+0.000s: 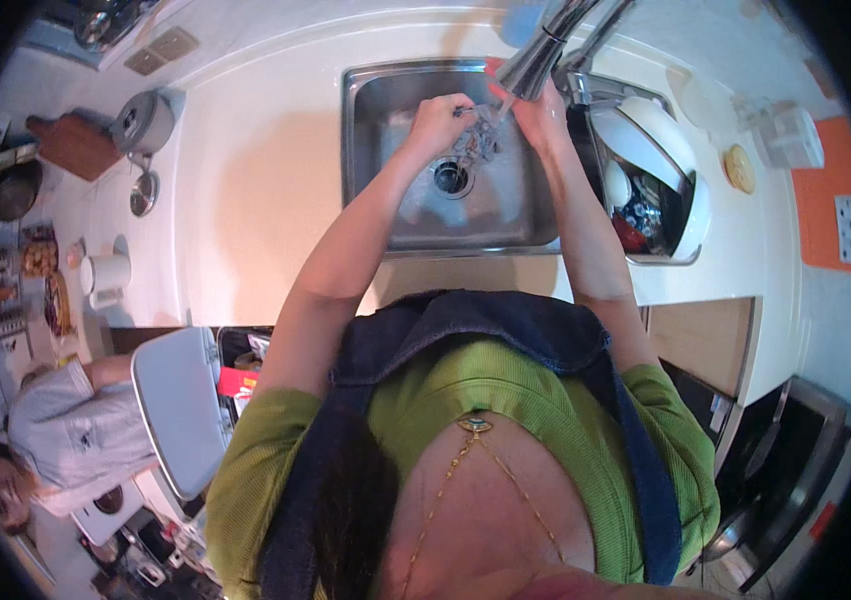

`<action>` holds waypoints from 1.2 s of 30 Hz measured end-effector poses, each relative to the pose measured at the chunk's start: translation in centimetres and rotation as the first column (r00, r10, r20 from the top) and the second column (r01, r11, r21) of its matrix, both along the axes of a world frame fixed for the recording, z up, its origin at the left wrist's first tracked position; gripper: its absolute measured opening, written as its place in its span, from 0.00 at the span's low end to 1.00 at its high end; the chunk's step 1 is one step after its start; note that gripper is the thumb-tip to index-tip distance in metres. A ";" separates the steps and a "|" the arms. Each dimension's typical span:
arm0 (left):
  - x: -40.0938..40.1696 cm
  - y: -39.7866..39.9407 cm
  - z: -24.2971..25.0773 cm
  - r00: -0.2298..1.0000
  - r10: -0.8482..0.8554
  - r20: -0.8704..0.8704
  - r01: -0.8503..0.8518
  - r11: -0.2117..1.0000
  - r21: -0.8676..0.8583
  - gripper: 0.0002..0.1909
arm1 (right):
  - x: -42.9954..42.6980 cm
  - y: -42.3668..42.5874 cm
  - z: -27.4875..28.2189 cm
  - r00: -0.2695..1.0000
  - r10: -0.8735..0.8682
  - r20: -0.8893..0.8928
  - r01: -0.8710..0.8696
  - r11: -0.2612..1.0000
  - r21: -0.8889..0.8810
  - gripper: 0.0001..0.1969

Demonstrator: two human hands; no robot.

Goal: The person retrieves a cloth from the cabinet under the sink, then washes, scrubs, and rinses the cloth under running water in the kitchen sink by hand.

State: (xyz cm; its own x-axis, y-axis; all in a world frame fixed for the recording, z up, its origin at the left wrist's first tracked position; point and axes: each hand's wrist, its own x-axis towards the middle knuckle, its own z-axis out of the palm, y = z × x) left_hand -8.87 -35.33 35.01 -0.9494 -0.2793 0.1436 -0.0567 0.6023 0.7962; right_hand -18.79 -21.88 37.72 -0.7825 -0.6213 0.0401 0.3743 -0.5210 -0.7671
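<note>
Over the stainless steel sink [410, 244], my left hand [442, 124] grips a crumpled greyish wet thing [479, 139], perhaps a cloth or a thin bag; its kind is unclear. My right hand [542, 116] is just right of it, under the head of the metal faucet [527, 67], which hides part of the fingers. Something pinkish-red shows at those fingertips; whether the hand holds it cannot be told. Water appears to run from the faucet head. The round drain [452, 176] lies below the crumpled thing.
Right of the sink, a second basin holds white bowls [658, 131] and other dishes. A lidded pot [143, 122], a wooden cutting board [80, 146] and a white mug [105, 274] are at the left. Another person [80, 427] is at the lower left, near a raised bin lid [178, 412].
</note>
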 end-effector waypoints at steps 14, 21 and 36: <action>4.4 -0.1 -4.9 0.977 0.210 0.039 -0.197 0.819 0.540 0.14 | 7.0 2.1 -10.0 0.937 -0.117 0.328 0.098 0.993 0.073 0.29; 7.2 -1.3 -13.5 0.926 0.279 0.254 -0.377 0.728 0.573 0.15 | 4.4 -0.4 -7.3 0.944 -0.300 0.135 0.231 0.897 0.376 0.09; 2.1 5.1 -14.7 0.931 -0.110 -0.347 0.240 -0.531 0.813 0.25 | 11.2 -3.7 -9.7 0.586 0.076 -0.807 0.723 0.401 0.562 0.08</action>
